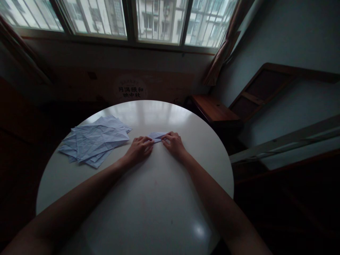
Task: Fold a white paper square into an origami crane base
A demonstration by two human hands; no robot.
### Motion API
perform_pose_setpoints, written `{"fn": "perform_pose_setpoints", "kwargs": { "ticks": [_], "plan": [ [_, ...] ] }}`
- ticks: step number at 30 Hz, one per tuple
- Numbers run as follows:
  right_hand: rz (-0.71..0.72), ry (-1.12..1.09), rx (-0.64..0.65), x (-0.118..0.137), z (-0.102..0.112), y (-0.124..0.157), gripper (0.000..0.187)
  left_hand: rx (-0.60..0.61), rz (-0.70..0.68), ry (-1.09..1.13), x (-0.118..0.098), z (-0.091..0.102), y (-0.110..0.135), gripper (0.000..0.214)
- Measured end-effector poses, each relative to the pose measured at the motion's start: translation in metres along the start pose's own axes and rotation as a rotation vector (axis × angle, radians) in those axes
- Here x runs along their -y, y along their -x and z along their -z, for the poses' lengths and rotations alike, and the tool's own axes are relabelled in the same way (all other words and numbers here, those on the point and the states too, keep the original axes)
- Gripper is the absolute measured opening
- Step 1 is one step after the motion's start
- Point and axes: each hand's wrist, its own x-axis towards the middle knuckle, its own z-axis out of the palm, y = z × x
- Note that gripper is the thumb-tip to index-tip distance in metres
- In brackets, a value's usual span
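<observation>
A small folded sheet of paper [157, 135] lies on the white table between my two hands. My left hand [140, 148] pinches its left end, with the fingers bent and pressed together. At the other end, my right hand [173, 144] grips the paper between thumb and fingers. Parts of the paper are hidden under the fingertips. To the left of my left hand lies a loose pile of creased paper sheets [98, 140], overlapping at different angles.
The round white table [148, 198] has a glossy top. Beyond it are barred windows [159, 21] and a box with printed characters [130, 86]. A wooden stool or bench [214, 108] and a wooden framed piece [262, 85] stand to the right.
</observation>
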Motion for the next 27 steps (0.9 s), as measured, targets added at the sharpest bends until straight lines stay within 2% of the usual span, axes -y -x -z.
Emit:
{"fn": "perform_pose_setpoints", "kwargs": {
  "ticks": [27],
  "plan": [
    [0.001,-0.001,0.005,-0.0029,-0.0035,-0.0008,0.017,-0.019,-0.009,0.01,0.0008,-0.0013,0.0007,0.03]
  ]
}}
